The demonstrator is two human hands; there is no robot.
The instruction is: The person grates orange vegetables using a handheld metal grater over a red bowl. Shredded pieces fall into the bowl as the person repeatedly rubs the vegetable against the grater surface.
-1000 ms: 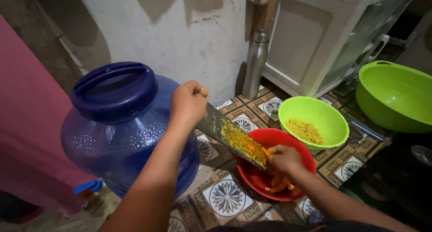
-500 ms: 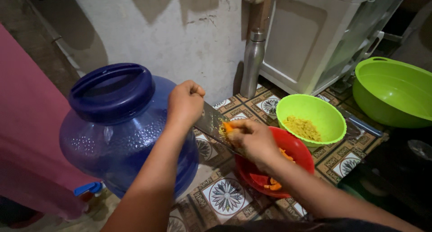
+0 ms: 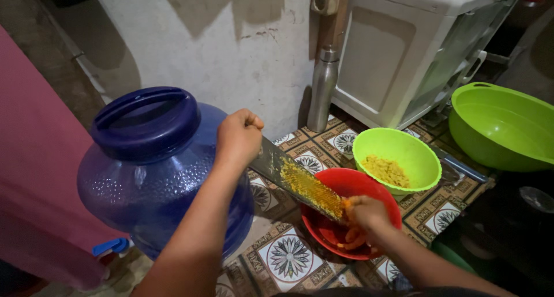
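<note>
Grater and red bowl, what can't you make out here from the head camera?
- Head view: the piece pressed on the grater is hidden by the right hand.
- The red bowl has its near contents covered by that hand.
- The grater's handle is wrapped inside the left hand.
- Large green bowl: cut off by the right edge.

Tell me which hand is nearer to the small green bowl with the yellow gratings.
Right. The right hand works at the grater's lower end over the red bowl, just below the small green bowl. The left hand grips the grater's top end, farther left beside the blue water jug.
</note>
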